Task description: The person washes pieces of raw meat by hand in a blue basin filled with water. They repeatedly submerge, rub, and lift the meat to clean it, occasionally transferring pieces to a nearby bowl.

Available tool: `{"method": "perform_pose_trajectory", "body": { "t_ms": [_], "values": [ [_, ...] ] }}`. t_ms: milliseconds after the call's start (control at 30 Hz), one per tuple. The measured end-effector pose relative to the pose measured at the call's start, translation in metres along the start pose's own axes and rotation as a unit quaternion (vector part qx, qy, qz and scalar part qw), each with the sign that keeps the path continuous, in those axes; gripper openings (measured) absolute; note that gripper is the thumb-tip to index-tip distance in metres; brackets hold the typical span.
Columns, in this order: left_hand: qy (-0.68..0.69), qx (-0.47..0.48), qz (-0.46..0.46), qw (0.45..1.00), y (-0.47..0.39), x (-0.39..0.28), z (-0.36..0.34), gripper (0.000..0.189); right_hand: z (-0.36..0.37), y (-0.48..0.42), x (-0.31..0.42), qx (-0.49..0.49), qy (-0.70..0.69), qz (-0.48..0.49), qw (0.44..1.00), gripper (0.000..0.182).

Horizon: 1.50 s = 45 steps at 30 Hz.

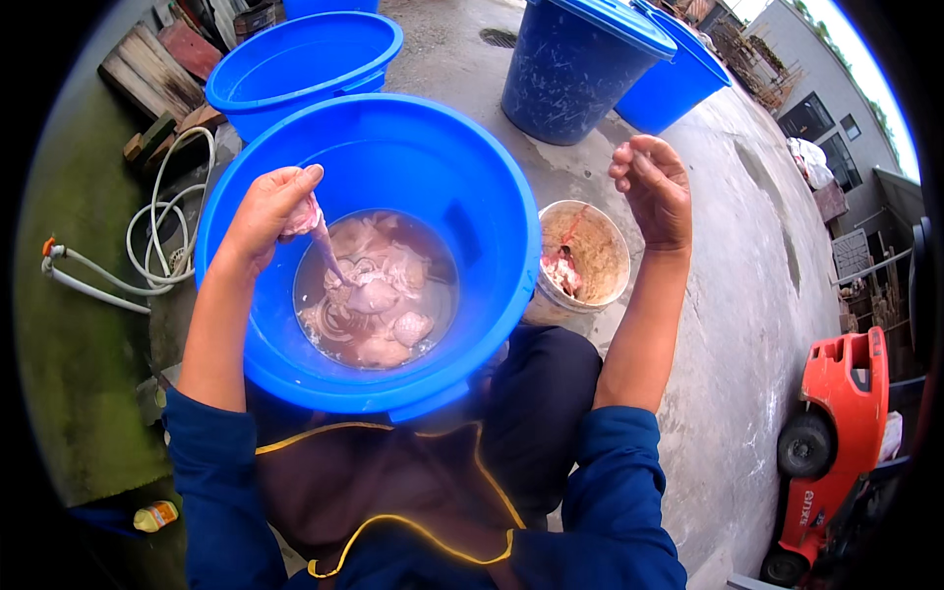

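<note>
My left hand (269,210) grips a pinkish strip of raw offal (323,240) over the left part of a large blue plastic tub (472,184); its lower end hangs down to the water. Several pale pieces of raw offal (372,296) lie in the cloudy water at the tub's bottom. To the right of the tub, my right hand (653,188) is raised near a dirty white bucket (605,251), its fingers curled towards the thumb. Whether something small is between those fingertips I cannot tell. Reddish and whitish scraps (562,273) lie inside the bucket.
Another blue tub (310,59) stands beyond mine, and a dark blue lidded barrel (575,74) stands behind the bucket. A pale hose (158,221) lies coiled at left near wood blocks (151,70). A red forklift (841,435) is at the right, on the concrete yard (737,310).
</note>
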<state>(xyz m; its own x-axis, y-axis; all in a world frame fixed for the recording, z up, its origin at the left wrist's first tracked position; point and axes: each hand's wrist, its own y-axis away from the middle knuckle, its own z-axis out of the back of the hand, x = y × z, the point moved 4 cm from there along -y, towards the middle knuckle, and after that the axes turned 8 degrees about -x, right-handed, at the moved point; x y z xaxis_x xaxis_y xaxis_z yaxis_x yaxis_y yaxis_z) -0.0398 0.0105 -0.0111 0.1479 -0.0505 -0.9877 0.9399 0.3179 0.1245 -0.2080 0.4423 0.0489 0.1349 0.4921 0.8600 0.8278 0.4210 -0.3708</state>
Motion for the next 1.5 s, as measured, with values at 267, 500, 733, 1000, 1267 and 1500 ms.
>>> {"method": "perform_pose_trajectory", "body": {
  "t_ms": [267, 500, 733, 1000, 1267, 1500],
  "values": [
    [-0.031, 0.046, -0.037, 0.998, -0.008, -0.013, -0.027, 0.027, 0.253, 0.118, -0.225, -0.086, 0.724, -0.341, 0.594, 0.056],
    [0.011, 0.064, -0.063, 0.996, -0.016, -0.013, -0.030, 0.019, 0.176, 0.036, -0.147, -0.213, 0.559, -0.180, 0.781, 0.021],
    [0.109, 0.067, -0.003, 0.992, -0.012, -0.021, -0.048, 0.017, -0.138, 0.004, -0.090, 0.050, 0.474, 0.011, 0.879, 0.031],
    [0.173, 0.102, 0.043, 0.979, -0.004, -0.013, -0.059, 0.028, -0.212, 0.014, -0.151, 0.078, 0.415, 0.036, 0.906, 0.018],
    [0.076, 0.089, 0.032, 0.993, -0.002, -0.006, -0.028, 0.037, -0.205, 0.019, -0.162, 0.078, 0.083, -0.276, 0.954, 0.025],
    [0.086, 0.215, 0.018, 0.973, 0.012, 0.009, -0.048, 0.038, -0.193, 0.004, -0.151, 0.073, 0.078, -0.248, 0.963, 0.030]
  ]
}}
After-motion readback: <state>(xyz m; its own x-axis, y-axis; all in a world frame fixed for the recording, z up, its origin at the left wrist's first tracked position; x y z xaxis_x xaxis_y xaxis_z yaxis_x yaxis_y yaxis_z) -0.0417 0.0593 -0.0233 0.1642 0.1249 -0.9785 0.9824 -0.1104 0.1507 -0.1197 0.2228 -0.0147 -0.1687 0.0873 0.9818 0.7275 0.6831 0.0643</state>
